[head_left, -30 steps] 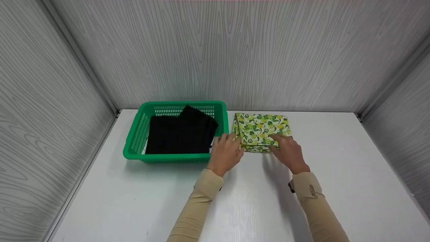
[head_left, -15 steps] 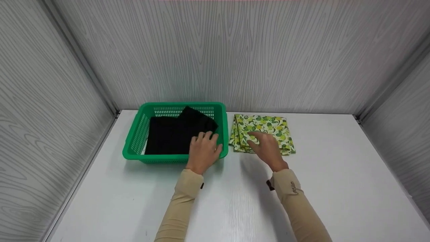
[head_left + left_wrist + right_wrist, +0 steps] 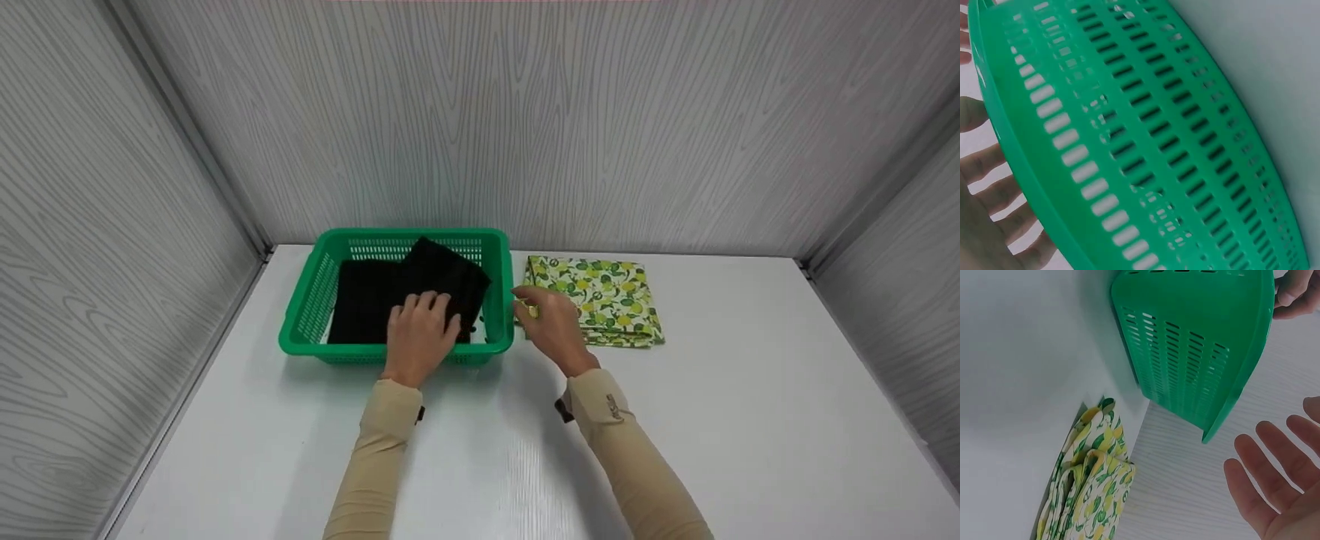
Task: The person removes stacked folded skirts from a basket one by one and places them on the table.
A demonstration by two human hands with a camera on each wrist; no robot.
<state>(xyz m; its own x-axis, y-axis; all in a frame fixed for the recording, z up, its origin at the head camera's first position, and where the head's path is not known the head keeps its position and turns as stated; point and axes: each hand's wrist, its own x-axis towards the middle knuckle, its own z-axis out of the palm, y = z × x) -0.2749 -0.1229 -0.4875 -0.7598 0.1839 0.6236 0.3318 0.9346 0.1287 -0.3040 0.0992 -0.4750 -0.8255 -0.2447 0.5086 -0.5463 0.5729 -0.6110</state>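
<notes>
A green plastic basket holds folded black cloth, one corner of it angled up toward the back. My left hand hovers over the basket's front rim and the black cloth, fingers spread and loosely bent. In the left wrist view, those fingers show past the rim, gripping nothing visible. My right hand is beside the basket's right rim, in front of a folded cloth with a lemon-and-leaf print. Its fingers are extended and apart from the basket wall in the right wrist view.
The basket and printed cloth stand side by side on a white table, close to the back wall. Grey wood-grain panels also rise at left and right. Small dark marks show on the basket's floor at right.
Both hands have moved left, away from the printed cloth. The left hand has gone from the cloth's edge to over the basket; the right now stands near the basket's right rim.
</notes>
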